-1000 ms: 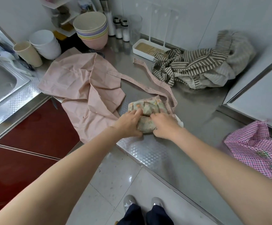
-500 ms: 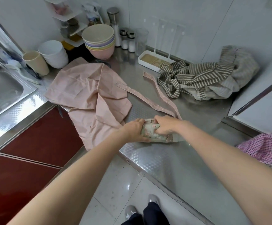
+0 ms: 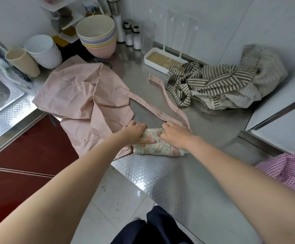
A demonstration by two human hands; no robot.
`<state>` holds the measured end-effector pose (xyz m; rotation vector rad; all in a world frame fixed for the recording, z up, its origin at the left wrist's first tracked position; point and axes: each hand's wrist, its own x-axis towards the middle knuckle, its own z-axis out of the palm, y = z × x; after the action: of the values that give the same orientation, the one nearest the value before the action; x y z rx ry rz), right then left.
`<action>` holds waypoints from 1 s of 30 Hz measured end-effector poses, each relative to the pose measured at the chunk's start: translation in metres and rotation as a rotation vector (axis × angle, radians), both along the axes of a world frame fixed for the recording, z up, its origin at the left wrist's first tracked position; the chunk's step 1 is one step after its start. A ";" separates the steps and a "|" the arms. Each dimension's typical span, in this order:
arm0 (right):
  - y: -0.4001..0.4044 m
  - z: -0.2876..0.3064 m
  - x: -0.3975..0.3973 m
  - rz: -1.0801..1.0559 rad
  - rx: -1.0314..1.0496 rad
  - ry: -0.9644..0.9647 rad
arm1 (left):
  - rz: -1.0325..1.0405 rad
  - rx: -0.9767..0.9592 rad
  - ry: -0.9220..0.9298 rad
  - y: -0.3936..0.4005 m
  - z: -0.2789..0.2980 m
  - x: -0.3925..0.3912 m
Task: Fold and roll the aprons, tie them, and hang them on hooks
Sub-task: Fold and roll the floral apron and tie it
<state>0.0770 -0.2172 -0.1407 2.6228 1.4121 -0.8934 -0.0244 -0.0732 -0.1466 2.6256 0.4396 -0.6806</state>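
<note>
Floral apron roll (image 3: 153, 147) lies crosswise at the worktop (image 3: 204, 191) front edge, left hand (image 3: 134, 132) and right hand (image 3: 175, 134) each gripping it, its two pink ties (image 3: 160, 111) trailing away beyond, nearer the right hand.

No writing, label, brand, number or sign can be read anywhere in the view. The cloths show only printed patterns, and the bottles and shakers at the far edge of the desk (image 3: 204, 182) are too small and blurred to make out.
</note>
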 end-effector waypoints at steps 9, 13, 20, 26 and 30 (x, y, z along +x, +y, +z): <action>0.001 -0.017 0.010 -0.097 0.019 0.194 | -0.229 -0.010 0.316 -0.007 0.019 0.044; -0.009 -0.003 0.036 -0.352 0.173 0.393 | -0.186 -0.127 0.294 -0.002 0.015 0.046; -0.014 0.025 0.047 -0.380 0.161 0.125 | -0.142 -0.184 0.332 0.005 0.013 0.051; -0.012 0.033 0.026 -0.507 -0.079 0.247 | -0.135 -0.188 0.290 0.004 0.009 0.047; -0.013 0.020 0.017 -0.585 -0.031 0.082 | -0.124 -0.220 0.245 0.002 0.008 0.043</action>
<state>0.0938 -0.2301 -0.1206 3.0519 0.6179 -1.0555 0.0185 -0.0708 -0.1386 2.3854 0.2544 -1.0356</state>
